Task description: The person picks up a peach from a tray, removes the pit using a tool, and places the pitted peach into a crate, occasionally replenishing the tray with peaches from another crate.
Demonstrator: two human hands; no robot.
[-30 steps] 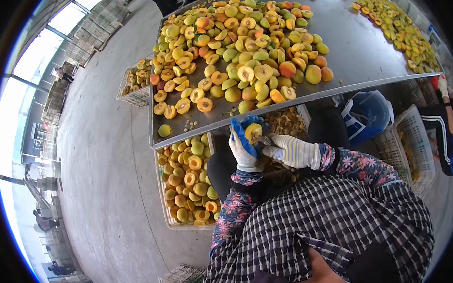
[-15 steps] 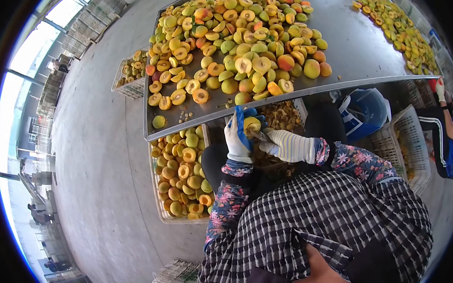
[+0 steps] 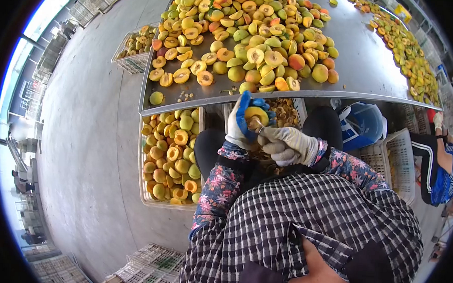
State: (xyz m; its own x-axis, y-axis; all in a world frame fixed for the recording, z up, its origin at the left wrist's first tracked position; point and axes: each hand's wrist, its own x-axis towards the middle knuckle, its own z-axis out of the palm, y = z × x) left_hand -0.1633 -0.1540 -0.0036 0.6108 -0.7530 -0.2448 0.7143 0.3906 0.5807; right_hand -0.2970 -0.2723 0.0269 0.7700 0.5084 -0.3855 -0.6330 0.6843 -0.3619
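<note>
Head view: at the bottom of the frame sits the person's checked apron (image 3: 303, 231), with floral sleeves (image 3: 219, 184) running up to two gloved hands at the centre. The left hand (image 3: 239, 124), in a blue-palmed glove, has its fingers wrapped round a peach half (image 3: 256, 114), cut face up, just under the table edge. The right hand (image 3: 285, 144), in a striped knit glove, is curled tight on a small metal tool (image 3: 260, 127) whose tip touches the fruit. Left of centre, a white crate (image 3: 140, 163) holds halved peaches. At the right stand a blue bucket (image 3: 369, 122) and a white basket (image 3: 400, 156). Above, the steel table (image 3: 364, 61) carries a heap of peaches (image 3: 251, 36) across the upper frame
</note>
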